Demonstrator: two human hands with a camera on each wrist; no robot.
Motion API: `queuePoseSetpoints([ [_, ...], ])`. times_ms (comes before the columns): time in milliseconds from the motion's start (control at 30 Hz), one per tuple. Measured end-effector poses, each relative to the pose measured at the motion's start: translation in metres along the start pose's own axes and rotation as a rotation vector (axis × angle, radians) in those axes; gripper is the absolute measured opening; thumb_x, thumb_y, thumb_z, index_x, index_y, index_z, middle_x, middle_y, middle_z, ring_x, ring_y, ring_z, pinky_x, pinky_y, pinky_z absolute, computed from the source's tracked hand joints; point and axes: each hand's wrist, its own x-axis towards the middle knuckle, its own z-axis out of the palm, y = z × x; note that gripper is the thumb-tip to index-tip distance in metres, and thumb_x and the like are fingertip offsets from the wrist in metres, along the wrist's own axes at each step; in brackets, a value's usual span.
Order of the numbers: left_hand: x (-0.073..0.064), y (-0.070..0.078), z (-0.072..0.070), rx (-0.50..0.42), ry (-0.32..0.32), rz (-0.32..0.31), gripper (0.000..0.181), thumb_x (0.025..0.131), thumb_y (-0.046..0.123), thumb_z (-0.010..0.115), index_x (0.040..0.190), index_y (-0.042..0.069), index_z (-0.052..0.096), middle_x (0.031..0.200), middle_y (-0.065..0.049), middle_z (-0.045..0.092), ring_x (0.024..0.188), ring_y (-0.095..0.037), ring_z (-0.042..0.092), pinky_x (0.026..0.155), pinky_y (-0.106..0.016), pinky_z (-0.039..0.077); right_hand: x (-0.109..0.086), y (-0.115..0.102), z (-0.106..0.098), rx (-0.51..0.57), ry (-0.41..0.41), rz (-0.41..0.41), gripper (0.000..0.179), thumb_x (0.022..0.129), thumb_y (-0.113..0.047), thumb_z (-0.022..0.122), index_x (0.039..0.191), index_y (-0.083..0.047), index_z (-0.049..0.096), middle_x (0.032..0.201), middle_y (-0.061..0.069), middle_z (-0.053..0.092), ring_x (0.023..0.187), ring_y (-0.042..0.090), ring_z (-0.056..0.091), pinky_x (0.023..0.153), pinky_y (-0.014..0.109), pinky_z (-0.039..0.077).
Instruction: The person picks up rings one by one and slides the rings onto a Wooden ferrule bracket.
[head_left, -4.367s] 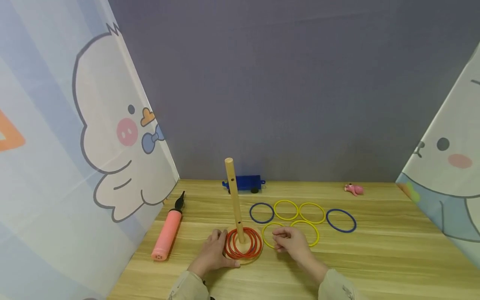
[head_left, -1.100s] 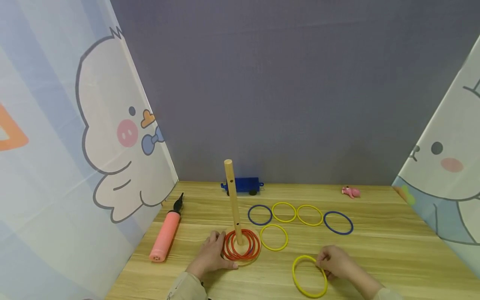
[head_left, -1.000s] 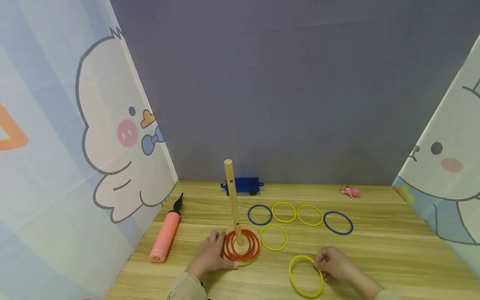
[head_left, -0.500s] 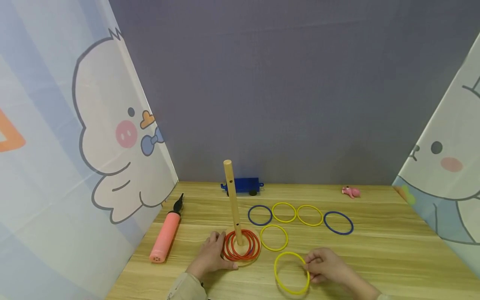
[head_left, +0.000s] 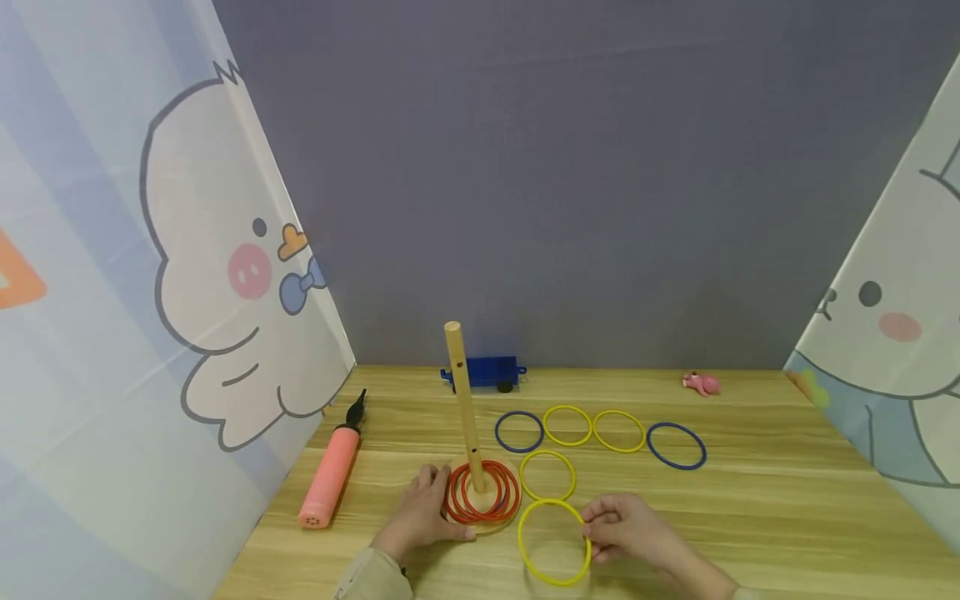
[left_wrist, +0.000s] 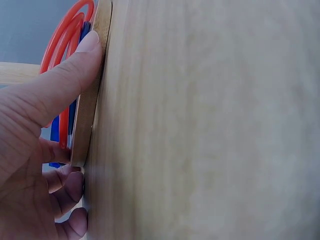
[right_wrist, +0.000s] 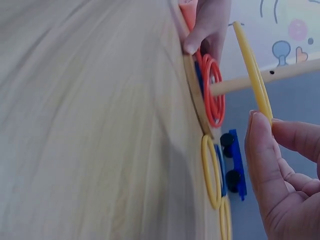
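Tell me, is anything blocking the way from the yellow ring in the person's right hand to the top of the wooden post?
Nothing visible blocks it: the yellow ring, pinched by the right hand, has open space up to the tip of the wooden post. The left hand is low, at the base.

A: Where are you?
B: Screened tabletop booth (head_left: 787,500); building type unclear. Wood-grain table (head_left: 787,517) under my left hand (head_left: 420,518), grey backdrop (head_left: 570,183) beyond it, cartoon-print sheets (head_left: 75,433) off either side.

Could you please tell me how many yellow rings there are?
4: one ring in the right hand, one beside the wooden base, two farther back between blue rings.
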Motion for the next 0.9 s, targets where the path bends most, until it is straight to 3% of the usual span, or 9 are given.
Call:
queuePoseSetpoints([
  [533, 0.000, 0.002, 0.000, 0.000, -0.008, -0.017, 0.117, 0.062, 0.057, 0.086, 0.145, -0.008, 0.036, 0.126, -0.020, 0.041, 0.108, -0.036, 0.045, 0.089, -0.055, 0.039, 0.008, -0.020, 0.023, 0.059, -0.011, -0.061, 0.021, 0.091, -0.006, 0.066, 0.103, 0.009, 0.059, 0.082, 0.007, 0.066, 0.069, 0.014, 0.062, 0.063, 0.026, 0.055],
  [900, 0.000, 0.002, 0.000, 0.007, 0.000, -0.009, 0.116, 0.062, 0.058, 0.086, 0.145, -0.007, 0.037, 0.123, -0.019, 0.041, 0.105, -0.034, 0.045, 0.088, -0.053, 0.039, 0.012, -0.039, 0.037, 0.067, 0.005, -0.122, 0.023, 0.092, -0.006, 0.065, 0.106, 0.012, 0.059, 0.084, 0.007, 0.066, 0.071, 0.016, 0.063, 0.065, 0.027, 0.055],
])
